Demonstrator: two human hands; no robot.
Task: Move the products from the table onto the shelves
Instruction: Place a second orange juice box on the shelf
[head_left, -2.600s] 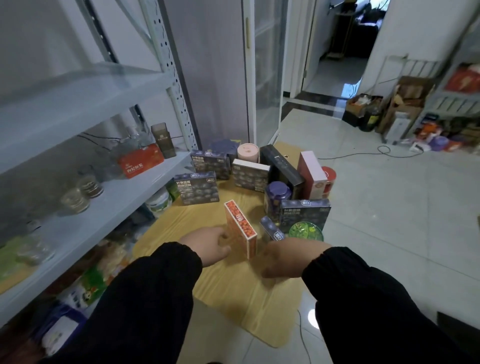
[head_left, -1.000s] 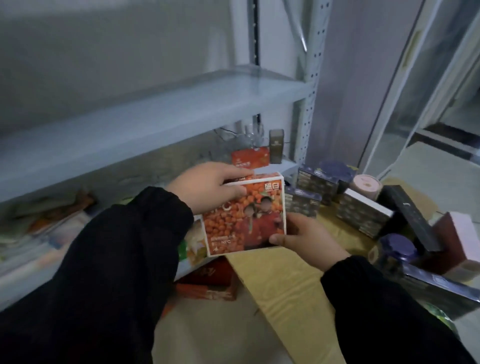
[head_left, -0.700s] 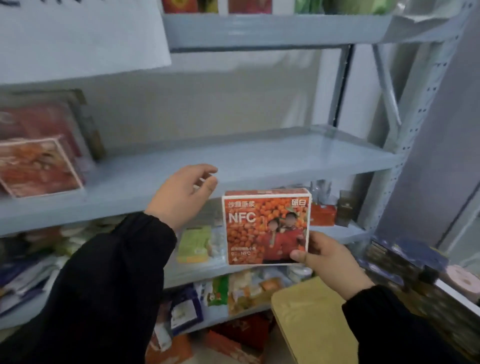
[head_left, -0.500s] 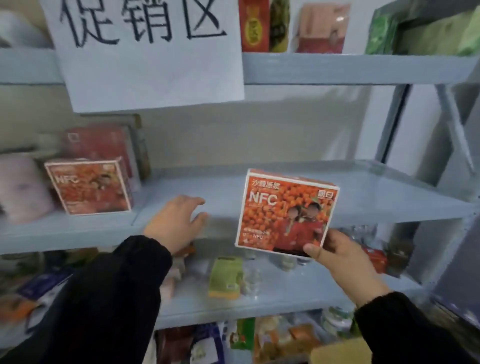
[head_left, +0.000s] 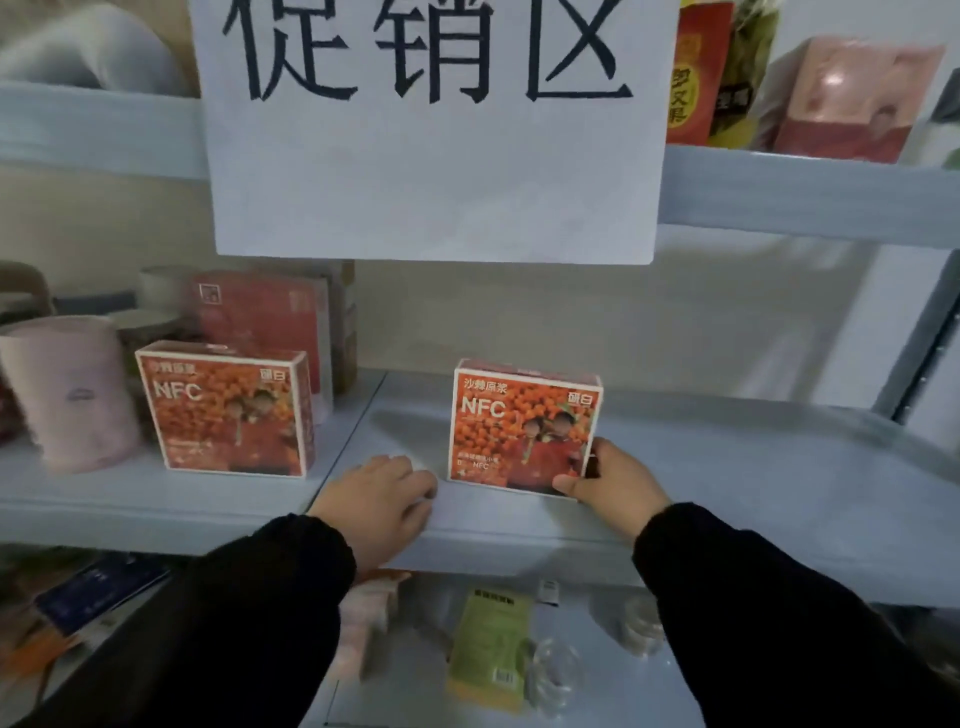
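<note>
The box (head_left: 524, 423) stands upright on the middle shelf (head_left: 753, 483), close to the front edge and facing out, with its base apparently down on the shelf surface. The right hand (head_left: 615, 480) grips its lower right corner, thumb on the front face and fingers (head_left: 605, 454) wrapped round the side. The left hand (head_left: 376, 501) lies palm down on the shelf's front edge just left of the box, not touching it; its fingers are relaxed and hold nothing.

This one product looks all but placed. What remains for it is letting go, and perhaps a nudge to square it up. A twin box (head_left: 228, 408) stands further left at the same level, also near the front edge and well apart from the first, with a pink tub (head_left: 72, 392) beside it. A paper sign (head_left: 431, 156) hangs from the upper shelf (head_left: 805, 192) above them.

To the right of the held box the shelf shows bare surface, so there is room for more. The tabletop is out of view, so how many products wait there cannot be told. Judging by the task, more trips are likely.
</note>
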